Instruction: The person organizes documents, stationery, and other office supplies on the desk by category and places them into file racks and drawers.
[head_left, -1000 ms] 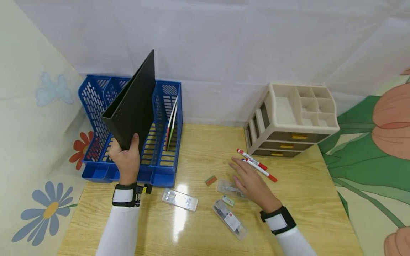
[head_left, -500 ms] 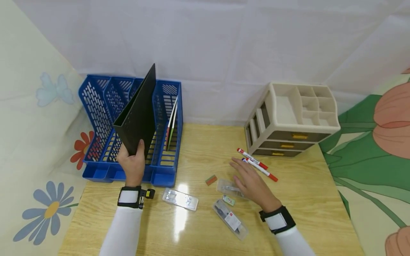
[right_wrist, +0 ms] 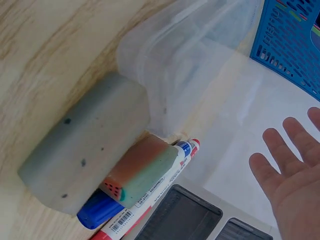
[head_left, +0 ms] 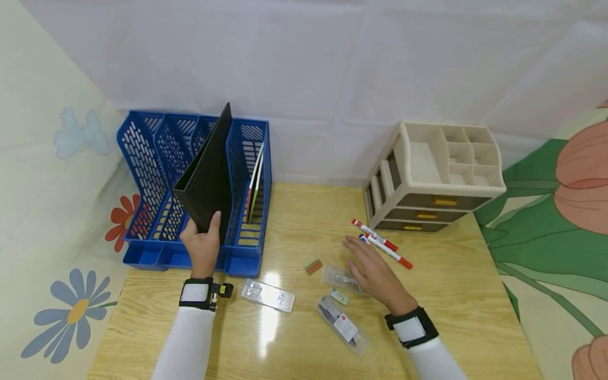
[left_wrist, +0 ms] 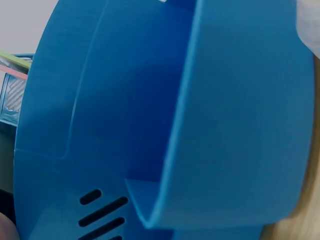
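My left hand (head_left: 201,250) grips the lower front corner of a black folder (head_left: 211,184), thumb on its right side. The folder stands upright, slightly tilted, inside a compartment of the blue file rack (head_left: 244,264). In the left wrist view the rack's front tray (left_wrist: 240,115) fills most of the picture, and only a sliver of the hand shows at lower left. My right hand (head_left: 377,272) hovers with loosely spread fingers over the table, overlapping a clear plastic case (head_left: 334,276) and close to several markers (head_left: 389,253). Its fingers (right_wrist: 282,155) hold nothing in the right wrist view.
Two thin booklets (head_left: 255,184) lean in the rack's right compartment. A cream drawer organizer (head_left: 404,184) stands back right. On the table lie two more clear cases (head_left: 267,295) (head_left: 342,324), a red-green eraser (head_left: 313,267) and a pale eraser (head_left: 339,296).
My left hand has moved right and toward me, and the black folder has gone lower into the rack and grown more upright. My right hand has hardly moved.
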The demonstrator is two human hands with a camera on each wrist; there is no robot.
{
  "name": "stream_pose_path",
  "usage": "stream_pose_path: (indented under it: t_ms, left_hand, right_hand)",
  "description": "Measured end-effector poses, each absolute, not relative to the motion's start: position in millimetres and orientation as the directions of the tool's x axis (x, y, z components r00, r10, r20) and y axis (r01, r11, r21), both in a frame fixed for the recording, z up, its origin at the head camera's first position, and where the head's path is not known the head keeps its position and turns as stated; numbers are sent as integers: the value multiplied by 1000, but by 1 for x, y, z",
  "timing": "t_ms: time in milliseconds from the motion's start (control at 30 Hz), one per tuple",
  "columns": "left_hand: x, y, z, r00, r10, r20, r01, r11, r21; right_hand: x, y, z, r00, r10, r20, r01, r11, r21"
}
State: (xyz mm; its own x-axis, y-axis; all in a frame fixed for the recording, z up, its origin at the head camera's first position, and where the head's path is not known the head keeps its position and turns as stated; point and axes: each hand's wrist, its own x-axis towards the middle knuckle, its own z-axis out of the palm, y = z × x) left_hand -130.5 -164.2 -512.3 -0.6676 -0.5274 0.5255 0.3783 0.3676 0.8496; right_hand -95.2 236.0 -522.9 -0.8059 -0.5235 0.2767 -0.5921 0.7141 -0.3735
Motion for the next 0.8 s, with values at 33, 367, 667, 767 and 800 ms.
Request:
stream_pose_path:
  t_ms: [33, 367, 667, 767, 800]
  left_hand:
    - [-132, -166, -517, -680, -526, 511, 367, 358, 858]
    - [-122, -151, -491, -674, -507, 537, 341, 432, 835]
    - [-121, -143, -490, -647, -537, 542, 309, 465, 830]
    - [-120, -143, -489, -639, -532, 555, 319, 473, 821]
    - [-120, -143, -489, -635, -528, 563, 323, 481, 815]
  right_hand:
    - [-95, 237, -524, -805, -522, 282, -593, 714, -372]
    - [-90, 243, -530, -809, -496, 316, -587, 714, -381]
    - [-85, 251, -533, -854, -447, 265, -520, 753, -404]
    - [-84, 253, -533, -863, -434, 259, -506, 752, -423]
    - [-83, 254, -534, -864, -432, 259, -503, 751, -427]
